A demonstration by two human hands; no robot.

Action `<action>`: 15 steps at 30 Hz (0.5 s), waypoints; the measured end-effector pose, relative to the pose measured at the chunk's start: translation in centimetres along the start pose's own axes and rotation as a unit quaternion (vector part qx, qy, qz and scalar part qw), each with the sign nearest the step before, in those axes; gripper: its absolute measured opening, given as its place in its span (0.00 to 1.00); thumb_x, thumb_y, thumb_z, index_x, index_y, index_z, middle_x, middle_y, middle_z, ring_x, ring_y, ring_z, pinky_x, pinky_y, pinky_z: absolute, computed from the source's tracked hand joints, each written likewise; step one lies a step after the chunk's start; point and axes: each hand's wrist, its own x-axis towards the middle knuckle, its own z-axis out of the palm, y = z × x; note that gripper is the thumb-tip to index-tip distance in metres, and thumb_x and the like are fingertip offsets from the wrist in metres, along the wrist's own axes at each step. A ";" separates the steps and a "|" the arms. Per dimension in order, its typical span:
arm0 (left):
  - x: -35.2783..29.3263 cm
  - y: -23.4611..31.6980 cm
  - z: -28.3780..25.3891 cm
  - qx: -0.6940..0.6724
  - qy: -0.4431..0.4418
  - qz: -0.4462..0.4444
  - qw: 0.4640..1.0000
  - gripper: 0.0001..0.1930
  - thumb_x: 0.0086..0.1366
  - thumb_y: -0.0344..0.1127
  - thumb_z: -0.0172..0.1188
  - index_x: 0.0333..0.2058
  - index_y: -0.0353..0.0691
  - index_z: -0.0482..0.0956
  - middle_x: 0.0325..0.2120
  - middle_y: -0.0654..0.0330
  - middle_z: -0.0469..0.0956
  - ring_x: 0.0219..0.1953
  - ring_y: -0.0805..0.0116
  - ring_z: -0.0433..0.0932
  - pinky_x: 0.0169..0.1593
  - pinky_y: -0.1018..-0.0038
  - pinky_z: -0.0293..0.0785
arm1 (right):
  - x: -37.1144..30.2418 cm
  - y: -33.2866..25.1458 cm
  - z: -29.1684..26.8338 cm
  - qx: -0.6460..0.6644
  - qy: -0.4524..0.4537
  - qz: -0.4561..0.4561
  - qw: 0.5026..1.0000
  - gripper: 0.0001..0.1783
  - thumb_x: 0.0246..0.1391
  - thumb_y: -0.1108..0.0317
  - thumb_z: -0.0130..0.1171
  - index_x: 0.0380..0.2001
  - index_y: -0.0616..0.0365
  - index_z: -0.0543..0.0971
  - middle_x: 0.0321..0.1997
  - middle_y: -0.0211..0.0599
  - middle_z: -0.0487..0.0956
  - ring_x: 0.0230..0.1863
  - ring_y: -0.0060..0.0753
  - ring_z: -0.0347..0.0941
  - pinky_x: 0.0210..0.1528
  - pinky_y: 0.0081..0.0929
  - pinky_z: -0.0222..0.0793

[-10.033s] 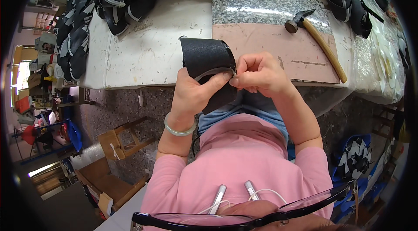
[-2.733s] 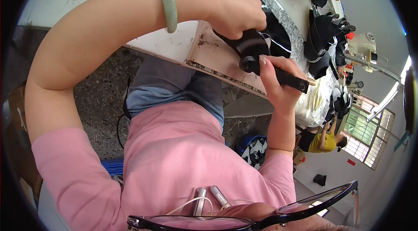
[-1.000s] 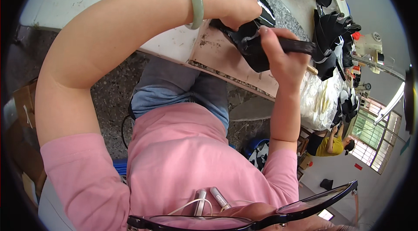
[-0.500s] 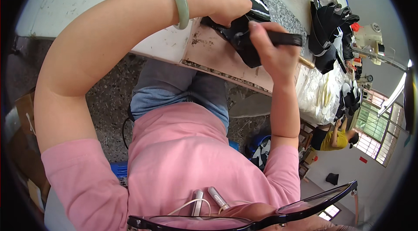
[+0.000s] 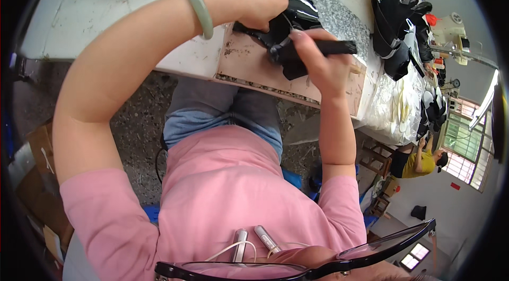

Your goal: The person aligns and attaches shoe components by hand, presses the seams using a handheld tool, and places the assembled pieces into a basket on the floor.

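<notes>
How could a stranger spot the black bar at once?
Find the worktable, then its pinkish board. Over it, the right hand grips the black bar. Its straight, blocky shape sets it apart from the glossy black material nearby.

So the slab [image 5: 342,13] sits on the table [image 5: 122,11], with a flat sheet [image 5: 238,61] covering its near side, and the workpiece [image 5: 306,12] lies across the two. Left hand [image 5: 262,1] is on the workpiece's left, right hand [image 5: 323,66] at its near right, around a long item [image 5: 336,47] (can't really tell if that's part of the workpiece, fingers are in the way). Right of the slab there's a pile [image 5: 395,37], then plastic [image 5: 380,102] nearer the person, with flat cutouts [image 5: 405,111] on it. Co-worker [image 5: 419,164] is further right, window [image 5: 466,135] behind them.
</notes>
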 end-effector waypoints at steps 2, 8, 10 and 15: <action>-0.5 -0.6 0.7 0.000 0.007 -0.012 1.000 0.14 0.51 0.44 0.65 0.32 0.42 0.80 0.26 0.57 0.80 0.34 0.57 0.79 0.45 0.62 0.62 | 0.0 -1.0 -2.3 0.187 0.092 0.058 0.976 0.12 0.46 0.63 0.64 0.25 0.64 0.81 0.18 0.32 0.76 0.14 0.19 0.68 0.18 0.14 0.61; -5.3 -0.7 -1.7 -0.323 0.123 0.017 0.938 0.11 0.53 0.37 0.66 0.33 0.38 0.80 0.23 0.58 0.78 0.25 0.68 0.74 0.35 0.71 0.67 | 1.9 0.2 -12.4 0.014 0.063 0.244 0.968 0.19 0.52 0.57 0.56 0.27 0.66 0.78 0.12 0.28 0.69 0.08 0.19 0.60 0.09 0.19 0.51; -6.4 -0.3 -2.1 -0.475 0.124 0.021 0.871 0.13 0.55 0.40 0.67 0.28 0.34 0.78 0.16 0.62 0.73 0.22 0.77 0.69 0.29 0.75 0.66 | 2.5 3.9 -12.7 -0.108 -0.050 0.283 0.952 0.23 0.52 0.52 0.56 0.21 0.66 0.75 0.11 0.30 0.69 0.08 0.21 0.62 0.09 0.23 0.54; -6.5 1.5 -4.9 -0.596 0.070 0.023 0.799 0.13 0.56 0.37 0.67 0.25 0.33 0.76 0.18 0.74 0.68 0.24 0.85 0.61 0.25 0.81 0.61 | 3.7 7.8 -11.7 -0.345 -0.120 0.224 0.904 0.29 0.48 0.45 0.59 0.19 0.67 0.77 0.20 0.45 0.76 0.22 0.42 0.74 0.29 0.36 0.70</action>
